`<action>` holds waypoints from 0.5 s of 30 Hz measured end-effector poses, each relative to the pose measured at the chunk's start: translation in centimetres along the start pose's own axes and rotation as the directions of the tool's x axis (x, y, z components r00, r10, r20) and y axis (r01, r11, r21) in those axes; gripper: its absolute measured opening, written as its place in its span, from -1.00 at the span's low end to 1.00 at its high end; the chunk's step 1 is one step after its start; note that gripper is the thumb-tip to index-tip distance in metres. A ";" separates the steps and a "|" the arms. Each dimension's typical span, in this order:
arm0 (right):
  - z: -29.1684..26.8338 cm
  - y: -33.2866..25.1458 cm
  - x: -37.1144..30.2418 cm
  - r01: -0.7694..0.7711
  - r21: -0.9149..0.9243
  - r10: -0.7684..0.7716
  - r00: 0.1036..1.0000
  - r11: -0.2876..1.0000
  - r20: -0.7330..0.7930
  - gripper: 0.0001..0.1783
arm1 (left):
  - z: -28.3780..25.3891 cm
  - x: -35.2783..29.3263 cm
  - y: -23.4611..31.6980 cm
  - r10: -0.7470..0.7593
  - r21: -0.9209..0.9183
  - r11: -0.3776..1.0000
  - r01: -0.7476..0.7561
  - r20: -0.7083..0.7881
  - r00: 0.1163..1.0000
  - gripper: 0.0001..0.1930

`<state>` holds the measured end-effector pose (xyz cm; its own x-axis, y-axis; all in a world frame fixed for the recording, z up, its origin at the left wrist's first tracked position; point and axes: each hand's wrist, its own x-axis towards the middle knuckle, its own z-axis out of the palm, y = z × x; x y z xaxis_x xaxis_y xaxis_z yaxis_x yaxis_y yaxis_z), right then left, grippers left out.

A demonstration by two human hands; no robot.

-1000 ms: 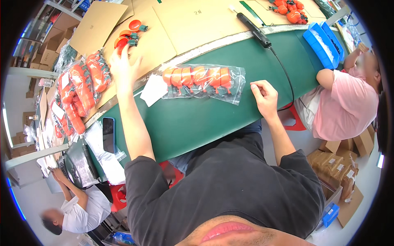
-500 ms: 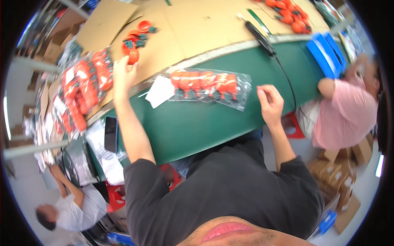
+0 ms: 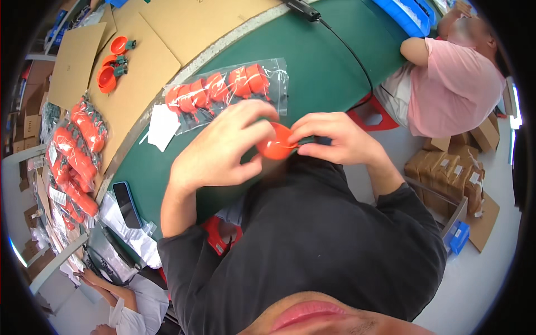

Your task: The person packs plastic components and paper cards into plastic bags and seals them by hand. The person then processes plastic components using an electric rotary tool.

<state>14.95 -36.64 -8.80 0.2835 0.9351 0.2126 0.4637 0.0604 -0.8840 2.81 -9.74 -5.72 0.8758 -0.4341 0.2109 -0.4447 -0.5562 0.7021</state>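
In the head view, an orange cup point(image 3: 274, 147) is held near the green surface point(image 3: 321, 64), its narrow tab point(image 3: 293, 146) pointing right into the pinched fingers of the nearer right hand point(image 3: 340, 140), while the left hand's point(image 3: 222, 146) half-open fingers curl beside its opposite side, their grip unclear.

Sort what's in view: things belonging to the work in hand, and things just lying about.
Seemingly in the work:
orange cup, in the right hand
loose cups
bagged cups

Probably just lying about:
phone
black tool
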 end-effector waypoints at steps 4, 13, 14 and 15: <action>-3.6 3.1 -3.0 -0.372 0.097 0.384 0.879 0.923 -0.281 -0.72 | -4.0 -2.0 -3.3 -0.267 0.263 0.905 0.335 -0.260 0.928 -0.13; 0.3 7.1 4.0 -0.390 0.103 0.402 0.865 0.915 -0.301 -0.54 | -3.1 -4.6 -9.7 -0.450 0.311 0.803 0.509 -0.244 0.859 -0.09; 0.4 7.2 4.3 -0.382 0.104 0.396 0.870 0.918 -0.294 -0.54 | -3.1 -4.8 -9.8 -0.455 0.314 0.796 0.517 -0.251 0.854 -0.09; 0.6 7.2 4.2 -0.391 0.099 0.403 0.875 0.915 -0.270 -0.50 | -3.1 -5.0 -9.9 -0.454 0.323 0.795 0.514 -0.246 0.856 -0.09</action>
<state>18.97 -32.03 -14.49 0.6612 0.7480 -0.0583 0.2301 -0.2761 -0.9332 3.45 0.12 -11.64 0.9981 0.0551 0.0292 0.0363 -0.8941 0.4463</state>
